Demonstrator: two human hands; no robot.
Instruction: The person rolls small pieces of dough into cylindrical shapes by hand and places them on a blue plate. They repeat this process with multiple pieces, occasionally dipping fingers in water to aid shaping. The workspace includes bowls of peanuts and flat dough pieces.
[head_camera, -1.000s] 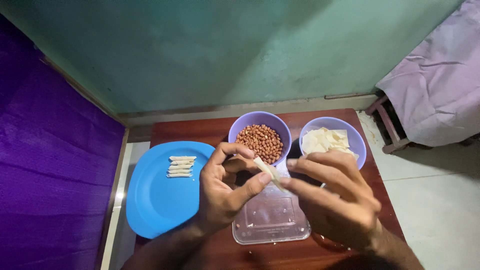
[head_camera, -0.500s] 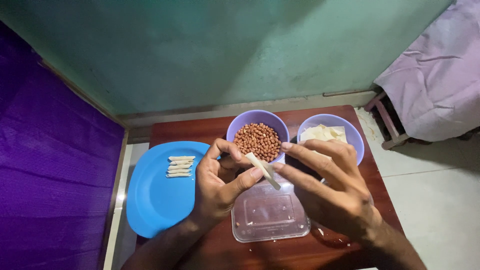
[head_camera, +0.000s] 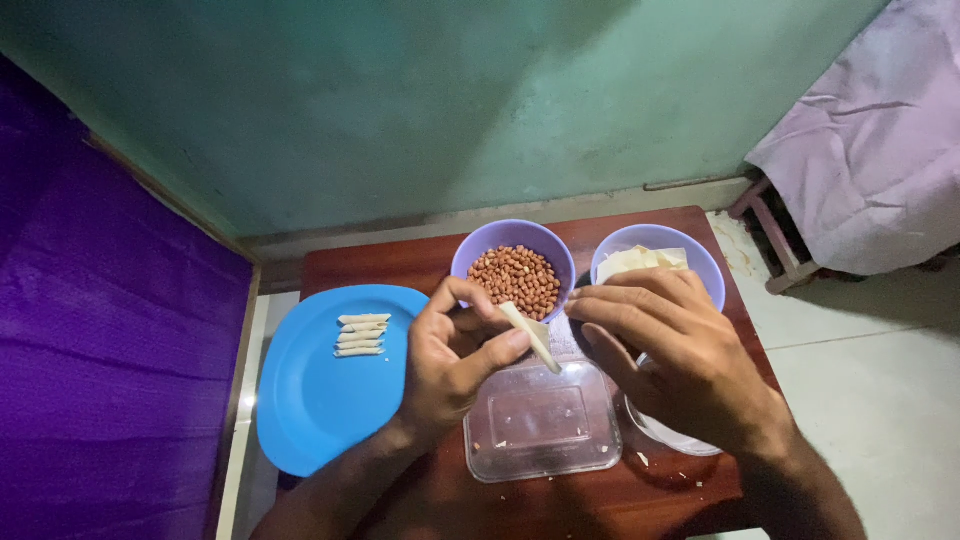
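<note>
A purple curtain (head_camera: 90, 330) covered the far left of the view. Beside it, a round blue plate (head_camera: 310, 400) lay at the left end of the brown table (head_camera: 400, 262), overhanging its edge, and carried four pale rolled pieces (head_camera: 360, 335) stacked in a short column. The left hand (head_camera: 455, 365) was positioned just right of the plate, above the table. Its thumb and fingers were closed around one end of a thin, pale rolled wrapper (head_camera: 530, 335), which tilted down to the right. Behind the hand stood a purple bowl of peanuts (head_camera: 515, 278). A clear, rectangular plastic container (head_camera: 545, 420) rested below the wrapper. The right hand (head_camera: 690, 360) was held with its fingers extended leftward, the fingertips near the wrapper; whether they touched it could not be determined. Behind that hand stood a second purple bowl (head_camera: 705, 275) holding pale flat sheets (head_camera: 640, 260).
</note>
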